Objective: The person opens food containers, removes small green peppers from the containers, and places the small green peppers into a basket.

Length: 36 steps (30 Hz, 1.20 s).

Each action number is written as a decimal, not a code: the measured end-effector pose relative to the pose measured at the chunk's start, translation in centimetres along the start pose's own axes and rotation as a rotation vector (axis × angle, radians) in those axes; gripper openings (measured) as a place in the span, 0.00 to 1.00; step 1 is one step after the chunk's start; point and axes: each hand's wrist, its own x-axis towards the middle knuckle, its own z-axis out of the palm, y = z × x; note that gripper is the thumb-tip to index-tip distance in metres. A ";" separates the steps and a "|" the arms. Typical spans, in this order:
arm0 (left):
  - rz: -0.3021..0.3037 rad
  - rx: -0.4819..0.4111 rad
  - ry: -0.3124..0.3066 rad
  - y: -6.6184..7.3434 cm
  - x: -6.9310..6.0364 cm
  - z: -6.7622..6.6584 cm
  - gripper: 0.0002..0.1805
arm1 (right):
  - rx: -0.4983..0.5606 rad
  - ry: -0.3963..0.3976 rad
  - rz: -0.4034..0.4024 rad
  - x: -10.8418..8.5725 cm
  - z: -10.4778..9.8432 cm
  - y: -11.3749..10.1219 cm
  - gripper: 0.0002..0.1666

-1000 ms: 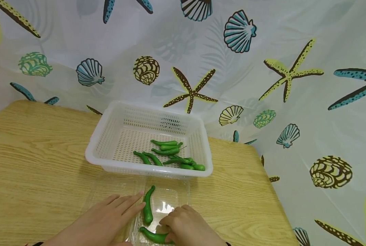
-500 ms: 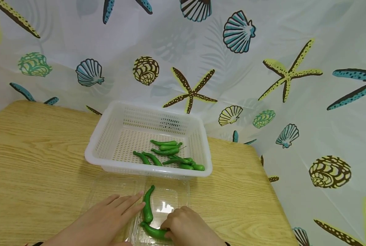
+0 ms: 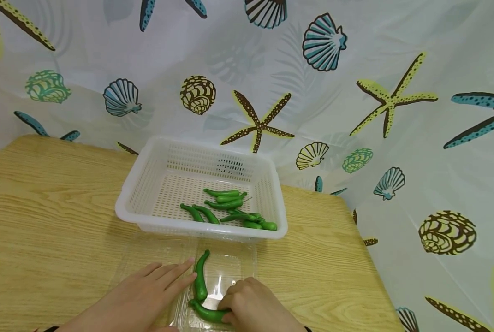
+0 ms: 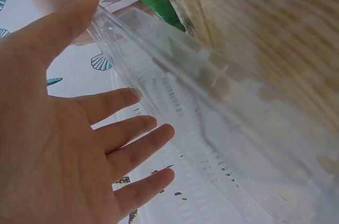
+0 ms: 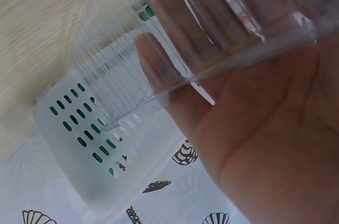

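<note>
A clear plastic clamshell box lies unfolded on the table. Inside its right half, one green chili pepper lies lengthwise along the hinge side. Below it my right hand holds another green chili pepper by its right end, which the fingers hide. The held pepper's left tip lies just below the first pepper's lower end; whether they touch is unclear. My left hand rests with fingers extended over the box's left half and hinge, fingertips beside the first pepper. In the left wrist view, the box stands beside the spread fingers.
Behind the box stands a white perforated basket with several green chili peppers grouped toward its right side. Wooden table extends on both sides. A patterned curtain hangs along the back and right edges.
My right hand has shifted the lower chili pepper slightly away from me, bringing its tip up near the first pepper's lower end. The left hand has stayed in place.
</note>
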 end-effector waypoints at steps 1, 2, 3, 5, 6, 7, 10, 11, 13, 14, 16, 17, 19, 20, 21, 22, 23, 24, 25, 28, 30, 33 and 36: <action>0.002 -0.001 0.003 0.0 0.0 0.0 0.45 | 0.006 -0.003 0.006 0.0 0.0 0.0 0.07; 0.003 -0.002 0.006 0.0 0.0 0.0 0.45 | 0.016 -0.006 0.011 0.0 -0.1 0.0 0.07; 0.004 -0.002 0.006 0.0 0.0 0.0 0.45 | 0.022 -0.005 0.014 0.0 -0.1 0.0 0.07; 0.003 -0.004 0.005 0.0 0.0 0.0 0.45 | 0.033 -0.003 0.021 0.0 -0.1 0.1 0.07; 0.003 -0.004 0.004 0.0 0.0 0.0 0.45 | 0.034 0.001 0.022 0.0 -0.1 0.1 0.07; 0.003 -0.003 0.004 0.0 0.0 -0.1 0.45 | 0.037 0.004 0.025 0.0 -0.2 0.1 0.07; -0.001 -0.008 -0.003 0.0 0.0 -0.1 0.45 | 0.047 0.009 0.052 -0.1 -0.2 0.0 0.06; -0.002 -0.009 -0.005 0.0 0.0 -0.1 0.45 | 0.049 0.009 0.061 -0.1 -0.2 0.0 0.07; -0.004 -0.013 -0.015 -0.1 0.1 0.0 0.45 | 0.044 0.011 0.073 -0.1 -0.2 -0.1 0.07; -0.006 -0.015 -0.018 -0.1 0.1 0.0 0.45 | 0.043 0.012 0.078 -0.1 -0.2 -0.1 0.07; -0.006 -0.013 -0.020 -0.1 0.1 0.0 0.45 | 0.031 0.014 0.078 -0.1 -0.2 -0.1 0.08; -0.005 -0.010 -0.019 -0.1 0.1 0.0 0.45 | 0.026 0.019 0.075 -0.1 -0.2 -0.1 0.08; -0.004 -0.006 -0.014 -0.1 0.1 0.0 0.45 | 0.014 0.032 0.068 -0.1 -0.3 -0.1 0.08; -0.002 -0.002 -0.010 -0.1 0.1 0.0 0.45 | 0.010 0.041 0.064 -0.1 -0.3 -0.1 0.09; 0.000 0.001 -0.007 -0.1 0.0 0.0 0.45 | 0.004 0.049 0.060 -0.1 -0.3 -0.1 0.09; 0.001 0.002 -0.007 -0.1 0.0 0.0 0.45 | 0.002 0.060 0.057 -0.2 -0.3 0.0 0.10; 0.002 0.003 -0.007 -0.1 0.1 0.0 0.45 | -0.002 0.071 0.054 -0.2 -0.4 0.0 0.10; 0.004 0.004 -0.005 -0.1 0.1 0.0 0.45 | -0.007 0.079 0.051 -0.2 -0.4 0.0 0.11; 0.004 0.006 -0.006 -0.1 0.1 0.0 0.45 | -0.010 0.089 0.048 -0.2 -0.4 0.0 0.11; 0.002 0.001 -0.010 -0.1 0.1 0.0 0.45 | -0.023 0.117 0.037 -0.3 -0.6 0.0 0.12; 0.001 0.001 -0.010 -0.1 0.1 0.0 0.45 | -0.028 0.133 0.028 -0.3 -0.7 0.0 0.12; -0.001 -0.003 -0.010 -0.1 0.1 0.0 0.46 | -0.013 0.156 0.021 -0.4 -0.9 0.0 0.11; 0.000 -0.006 -0.006 -0.1 0.1 0.0 0.46 | 0.020 0.168 0.021 -0.5 -1.1 0.0 0.10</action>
